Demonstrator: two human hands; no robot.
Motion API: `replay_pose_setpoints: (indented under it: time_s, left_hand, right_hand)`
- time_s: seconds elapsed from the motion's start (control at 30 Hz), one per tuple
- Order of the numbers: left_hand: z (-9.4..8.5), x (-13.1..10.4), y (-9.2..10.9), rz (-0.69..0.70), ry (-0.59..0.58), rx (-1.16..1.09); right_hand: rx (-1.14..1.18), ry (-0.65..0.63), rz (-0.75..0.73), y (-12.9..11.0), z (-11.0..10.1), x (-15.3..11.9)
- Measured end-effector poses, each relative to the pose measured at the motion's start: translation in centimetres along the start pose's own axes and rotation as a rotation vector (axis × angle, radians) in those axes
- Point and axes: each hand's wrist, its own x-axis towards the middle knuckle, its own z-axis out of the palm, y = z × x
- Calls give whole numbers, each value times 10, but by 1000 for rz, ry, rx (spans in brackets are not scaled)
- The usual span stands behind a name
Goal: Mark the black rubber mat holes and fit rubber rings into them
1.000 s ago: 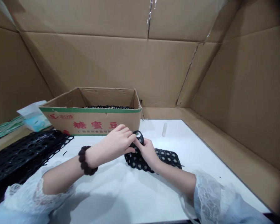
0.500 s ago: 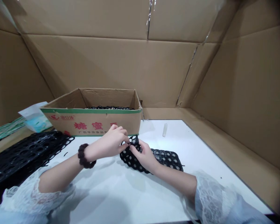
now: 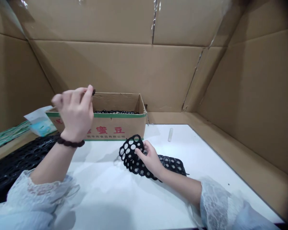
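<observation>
My right hand (image 3: 152,158) pinches a black sheet full of round holes (image 3: 132,148) between thumb and fingers, on the white tabletop. Its left end curls upward, while the rest lies flat to the right, partly hidden behind my hand and wrist. Raised in front of the cardboard box, my left hand (image 3: 76,111) has its fingers drawn together. A small dark bit (image 3: 93,92) shows at its fingertips, too small to name. A dark braided band circles the left wrist.
The cardboard box (image 3: 115,124) with red lettering holds more black perforated material (image 3: 116,112). Black perforated sheets (image 3: 16,159) are stacked at left. Behind them lie green-white strands (image 3: 9,135) and a tissue pack (image 3: 42,126). A clear small tube (image 3: 170,134) lies right. Cardboard walls (image 3: 115,70) surround the table.
My left hand has left the sheet and risen up and to the left with a small dark bit at its fingertips. The sheet's left end is more unfolded; my right hand stays on it.
</observation>
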Motion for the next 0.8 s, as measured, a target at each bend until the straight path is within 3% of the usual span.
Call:
replay_pose_setpoints:
  time_s: [0.1, 0.2, 0.27, 0.3, 0.37, 0.43, 0.57, 0.7, 0.8]
  left_hand:
    - [6, 5, -4, -26, -216, 14]
    - [-9, 4, 15, 47, -197, -22]
    - [-23, -2, 36, 213, -180, -179]
    - [-28, -6, 48, 347, -236, -290]
    - [-31, -17, 69, 608, -453, -462]
    - [-24, -27, 84, 682, -640, -463]
    - [0, -39, 91, 571, -825, -497]
    - [12, -35, 85, 248, -1055, -783]
    - [10, -28, 85, 24, -1206, -947]
  right_hand:
    - [18, -9, 15, 1, -1, 2]
    - [38, -13, 30, 0, -1, 2]
    - [40, -3, 33, -1, -2, 3]
    - [36, 0, 31, -1, -2, 4]
    - [18, 3, 23, -4, -2, 4]
    - [5, -4, 8, -6, -3, 4]
    - [-26, -42, -35, -10, -2, 0]
    - [-70, -47, -94, -14, -2, -3]
    - [-96, -29, -122, -15, -3, -4]
